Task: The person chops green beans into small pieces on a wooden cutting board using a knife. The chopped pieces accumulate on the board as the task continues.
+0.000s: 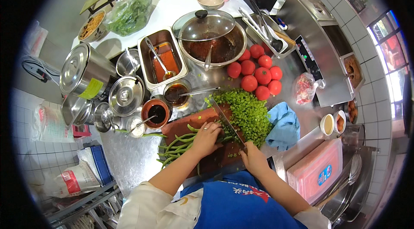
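Note:
My left hand (206, 137) presses down on a bundle of long green beans (174, 148) lying across a reddish-brown cutting board (187, 126). My right hand (253, 158) grips the handle of a cleaver (226, 121), its blade slanting down onto the beans right beside my left fingers. A big heap of chopped green bean pieces (246, 112) lies on the board's far right side.
Several red tomatoes (256, 71) sit behind the heap, and a blue cloth (284, 126) lies to its right. Sauce bowls (156, 112), a steel tray (161, 59), a lidded pan (209, 35) and steel pots (84, 71) crowd the left and back. A pink box (317, 171) is at right.

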The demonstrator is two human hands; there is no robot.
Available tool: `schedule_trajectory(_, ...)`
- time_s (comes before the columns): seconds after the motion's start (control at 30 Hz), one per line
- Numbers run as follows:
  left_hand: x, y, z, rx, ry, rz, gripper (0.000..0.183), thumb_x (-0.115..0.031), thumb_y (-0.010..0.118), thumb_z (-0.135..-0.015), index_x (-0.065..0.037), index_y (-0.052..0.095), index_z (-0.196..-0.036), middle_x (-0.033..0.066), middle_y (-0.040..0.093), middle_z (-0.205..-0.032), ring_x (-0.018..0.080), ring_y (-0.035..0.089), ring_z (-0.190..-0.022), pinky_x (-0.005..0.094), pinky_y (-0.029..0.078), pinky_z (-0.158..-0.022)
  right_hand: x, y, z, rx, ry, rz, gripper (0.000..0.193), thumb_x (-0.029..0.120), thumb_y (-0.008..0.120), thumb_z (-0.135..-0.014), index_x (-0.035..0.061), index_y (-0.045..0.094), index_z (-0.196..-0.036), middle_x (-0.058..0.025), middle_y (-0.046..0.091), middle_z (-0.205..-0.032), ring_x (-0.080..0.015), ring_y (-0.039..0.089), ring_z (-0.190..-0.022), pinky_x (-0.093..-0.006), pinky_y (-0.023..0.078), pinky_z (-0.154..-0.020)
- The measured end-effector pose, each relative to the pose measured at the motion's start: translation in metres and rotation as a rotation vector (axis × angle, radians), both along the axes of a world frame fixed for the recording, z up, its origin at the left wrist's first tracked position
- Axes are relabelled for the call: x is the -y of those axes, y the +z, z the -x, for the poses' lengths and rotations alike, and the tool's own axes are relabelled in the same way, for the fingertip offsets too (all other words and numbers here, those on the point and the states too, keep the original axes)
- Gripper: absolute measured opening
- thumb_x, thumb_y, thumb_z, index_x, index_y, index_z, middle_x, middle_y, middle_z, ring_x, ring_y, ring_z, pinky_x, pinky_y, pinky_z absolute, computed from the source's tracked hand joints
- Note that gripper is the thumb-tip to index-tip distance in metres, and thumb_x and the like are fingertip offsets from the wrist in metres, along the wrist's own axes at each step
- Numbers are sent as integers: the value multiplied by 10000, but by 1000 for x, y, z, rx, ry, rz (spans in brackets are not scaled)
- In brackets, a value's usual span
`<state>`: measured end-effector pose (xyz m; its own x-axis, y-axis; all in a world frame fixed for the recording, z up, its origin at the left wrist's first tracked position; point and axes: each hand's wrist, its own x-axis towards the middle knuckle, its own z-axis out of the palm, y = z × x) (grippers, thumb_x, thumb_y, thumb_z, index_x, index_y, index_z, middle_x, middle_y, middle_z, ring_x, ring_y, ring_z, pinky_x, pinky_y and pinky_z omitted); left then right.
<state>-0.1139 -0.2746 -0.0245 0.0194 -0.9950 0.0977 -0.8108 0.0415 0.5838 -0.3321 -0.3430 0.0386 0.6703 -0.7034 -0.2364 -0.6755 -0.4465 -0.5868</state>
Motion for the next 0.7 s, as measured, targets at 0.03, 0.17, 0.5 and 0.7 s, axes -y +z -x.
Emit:
schedule_trajectory(0.03,1,0,0,-10,3,-12,490,-193,805,-650,-63,556,-1052,108,493,-1231,330,470,-1170,433,417,-982,-2,-1,-1,-47,-29,1,271,198,614,-895,29,447,-1027,-222,648,-856,-449,622,-787,-501,503,-674)
schedule_trajectory(0.17,3,-1,-1,9,-2,-40,529,-197,795,-656,-60,544,-1101,104,491,-1239,329,456,-1192,432,413,-989,8,15,-4,-95,10,-29,259,202,606,-899,34,450,-1020,-220,640,-853,-439,624,-775,-507,499,-667)
schedule_trajectory(0.5,6,1,1,55,-9,-34,517,-212,769,-684,-33,558,-1121,98,484,-1272,325,441,-1228,420,434,-958,4,3,-5,-140,81,-33,259,189,599,-897,22,423,-987,-249,623,-803,-452,617,-743,-524,484,-639)
schedule_trajectory(0.7,-3,-4,0,66,26,-40,474,-212,756,-702,-51,577,-1111,88,481,-1297,321,442,-1233,425,449,-933,10,73,-3,-261,121,-148,266,188,601,-896,25,414,-992,-265,626,-790,-467,610,-760,-539,473,-652)
